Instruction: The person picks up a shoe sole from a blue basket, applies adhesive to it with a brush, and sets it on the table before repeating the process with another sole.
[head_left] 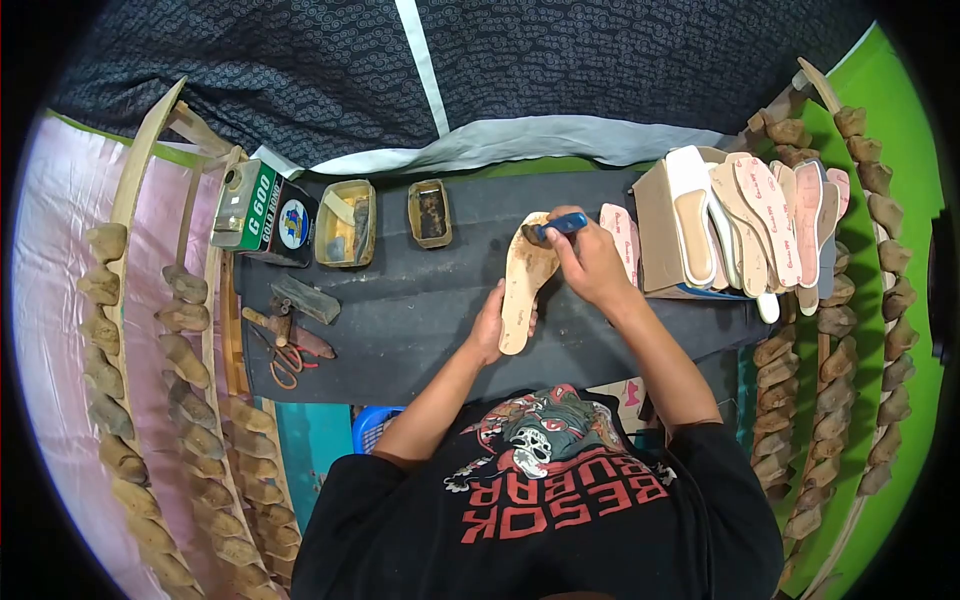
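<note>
My left hand [489, 323] is wrapped around the edge of a tan insole [517, 310], holding it tilted above the dark worktable. In my right hand [598, 262] is a brush [567, 223] with a blue handle. The brush's dark head touches the wide end of the insole, where the surface looks brown and stained. Another insole [620, 238], pinkish with red print, lies partly hidden behind my right hand.
A cardboard box [656, 245] stuffed with insoles [765, 215] stands at right. A glue can [265, 215], two small trays [346, 222] [430, 213], a dark block [306, 299], a hammer [290, 330] and scissors [285, 366] sit at left. Racks of shoe lasts [185, 360] flank both sides.
</note>
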